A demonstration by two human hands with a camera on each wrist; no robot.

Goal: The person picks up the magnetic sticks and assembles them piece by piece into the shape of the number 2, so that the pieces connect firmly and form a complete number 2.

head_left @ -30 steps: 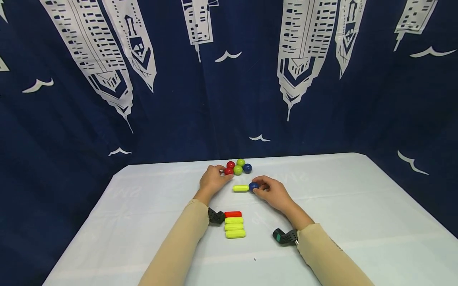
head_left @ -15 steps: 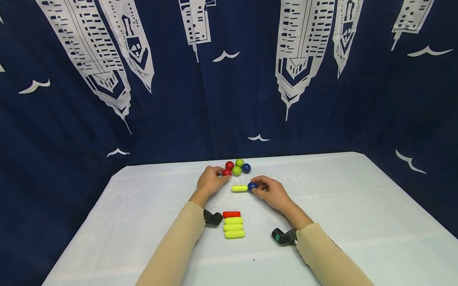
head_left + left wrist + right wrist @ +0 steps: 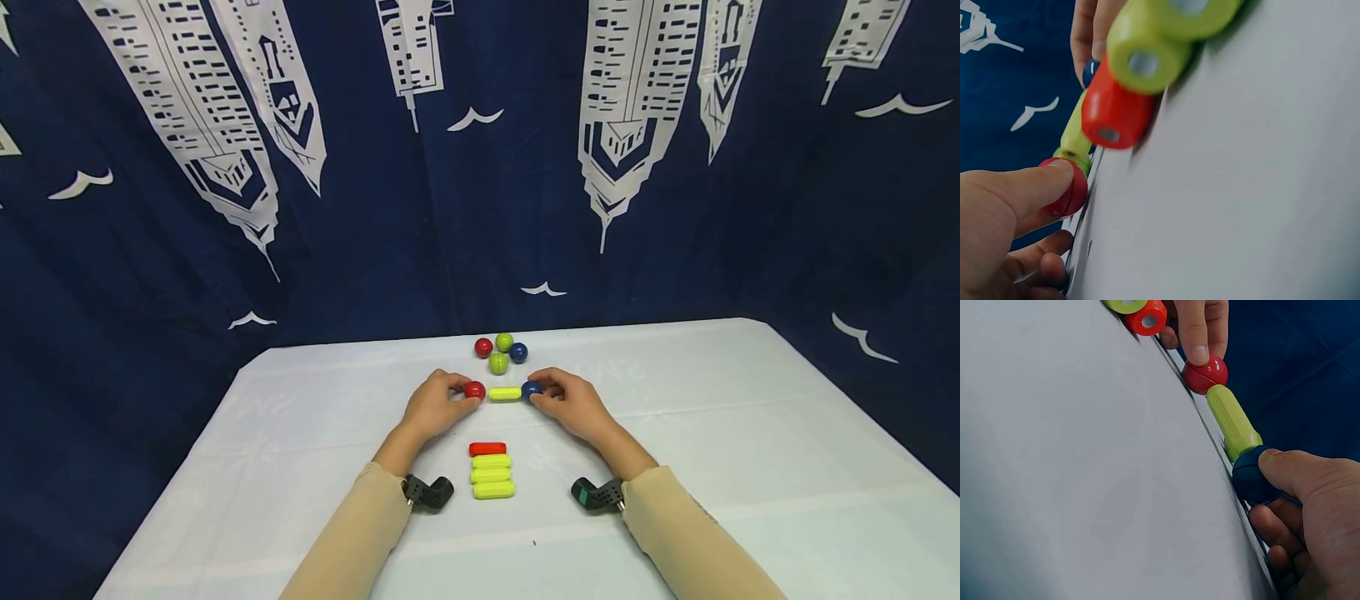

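Thumb and fingers of my left hand [image 3: 437,406] pinch a red ball [image 3: 475,390] on the white table. My right hand [image 3: 576,406] pinches a dark blue ball [image 3: 531,389]. Between the two balls lies a yellow-green rod [image 3: 505,393], its right end against the blue ball. In the head view a thin gap seems to part the red ball from the rod's left end; in the right wrist view the red ball [image 3: 1205,375] and the rod [image 3: 1232,419] overlap, so I cannot tell whether they touch.
Behind the hands sit a red ball [image 3: 483,347], two green balls [image 3: 498,363] and a blue ball [image 3: 518,353]. Nearer, a red rod [image 3: 487,449] lies alongside several yellow-green rods [image 3: 491,476]; silvery ends show in the left wrist view. A dark blue curtain [image 3: 480,208] hangs behind the table.
My left hand has drawn the red ball out of the group at the back, toward me, to the left end of the yellow-green rod. The right hand stays on the blue ball.
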